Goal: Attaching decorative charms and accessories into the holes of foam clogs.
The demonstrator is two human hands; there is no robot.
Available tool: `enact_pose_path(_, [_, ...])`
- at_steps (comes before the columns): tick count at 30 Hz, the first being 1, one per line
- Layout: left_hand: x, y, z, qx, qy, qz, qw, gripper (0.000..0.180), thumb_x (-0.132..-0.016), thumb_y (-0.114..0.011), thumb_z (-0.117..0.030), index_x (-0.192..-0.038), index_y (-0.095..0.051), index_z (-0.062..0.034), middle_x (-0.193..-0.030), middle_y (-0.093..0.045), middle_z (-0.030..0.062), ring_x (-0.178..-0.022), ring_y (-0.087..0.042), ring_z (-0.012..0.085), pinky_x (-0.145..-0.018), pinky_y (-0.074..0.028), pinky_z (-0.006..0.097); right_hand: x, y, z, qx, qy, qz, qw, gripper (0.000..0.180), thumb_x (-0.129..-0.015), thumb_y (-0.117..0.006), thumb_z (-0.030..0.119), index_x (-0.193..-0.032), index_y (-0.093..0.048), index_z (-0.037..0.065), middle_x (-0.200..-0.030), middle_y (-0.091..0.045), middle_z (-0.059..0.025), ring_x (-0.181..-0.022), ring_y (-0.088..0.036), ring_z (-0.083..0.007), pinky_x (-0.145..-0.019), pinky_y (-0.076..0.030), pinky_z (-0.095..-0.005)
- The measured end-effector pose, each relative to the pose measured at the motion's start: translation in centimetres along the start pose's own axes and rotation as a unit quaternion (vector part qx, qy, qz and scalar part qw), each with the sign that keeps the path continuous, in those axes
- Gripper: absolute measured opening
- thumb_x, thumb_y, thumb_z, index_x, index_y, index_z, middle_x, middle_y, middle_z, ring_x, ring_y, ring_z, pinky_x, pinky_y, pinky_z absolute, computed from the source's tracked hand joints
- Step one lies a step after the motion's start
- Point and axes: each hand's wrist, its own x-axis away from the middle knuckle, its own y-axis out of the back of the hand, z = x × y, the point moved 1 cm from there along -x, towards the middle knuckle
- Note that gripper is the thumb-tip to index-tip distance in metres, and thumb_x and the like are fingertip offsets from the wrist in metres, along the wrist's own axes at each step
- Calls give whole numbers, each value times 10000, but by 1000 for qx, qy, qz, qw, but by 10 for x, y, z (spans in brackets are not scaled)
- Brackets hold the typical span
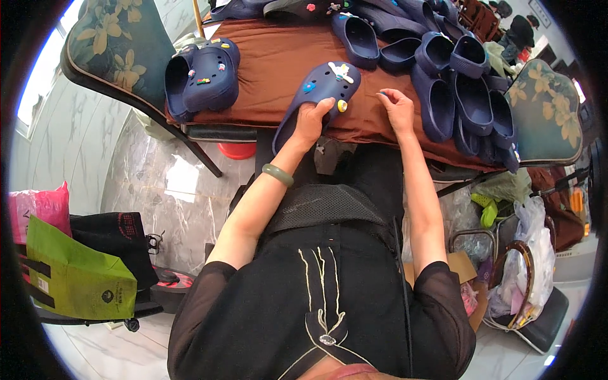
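Note:
My left hand (310,124) grips a dark blue clog (326,83) by its side opening, holding it over the near edge of the table. White, blue and yellow charms sit in holes on the clog's toe. To the right of it, my right hand (399,113) is raised with thumb and forefinger pinched together. Something tiny and dark bluish shows at those fingertips, too small to name. A pair of blue clogs (212,79) with charms rests at the table's left end.
A brown cloth (272,47) covers the table. Many plain blue clogs (472,104) are heaped at the right, with more at the far edge. Flowered chairs (114,47) flank the table. A green bag (79,269) lies at lower left, plastic bags (529,253) at lower right.

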Motion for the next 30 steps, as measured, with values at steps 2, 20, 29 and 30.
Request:
enact_pose_path(2, [-1, 0, 1, 0, 1, -5, 1000, 291, -816, -569, -270, -877, -585, 15, -808, -575, 55, -771, -519, 154, -734, -416, 297, 6, -15, 12, -139, 4, 8, 990, 176, -793, -710, 112, -937, -679, 16, -845, -680, -45, -746, -609, -90, -711, -480, -213])
enact_pose_path(20, [1, 4, 1, 39, -2, 33, 999, 273, -834, -533, -217, -992, -597, -3, -926, -586, 34, -848, -518, 120, -771, -418, 276, 21, -45, 74, 41, 348, -14, 936, 263, -703, -709, -6, -940, -706, 109, -901, -602, -36, -835, -563, -214, -727, -473, -332])
enact_pose_path(29, [-7, 6, 9, 8, 16, 43, 999, 250, -821, -525, -236, -859, -598, 0, -773, -568, 4, -717, -504, 117, -655, -406, 284, 3, -22, 83, 187, 359, 85, 910, 272, -754, -633, 81, -983, -702, 210, -768, -565, -21, -807, -533, -219, -713, -417, -359])
enact_pose_path(30, [-7, 9, 13, -9, 28, 42, 999, 254, -825, -518, -247, -808, -588, -4, -717, -543, 3, -671, -488, 122, -615, -389, 293, -2, -22, 84, 196, 355, 119, 906, 293, -747, -619, 66, -986, -700, 214, -765, -572, -13, -823, -536, -214, -710, -412, -358])
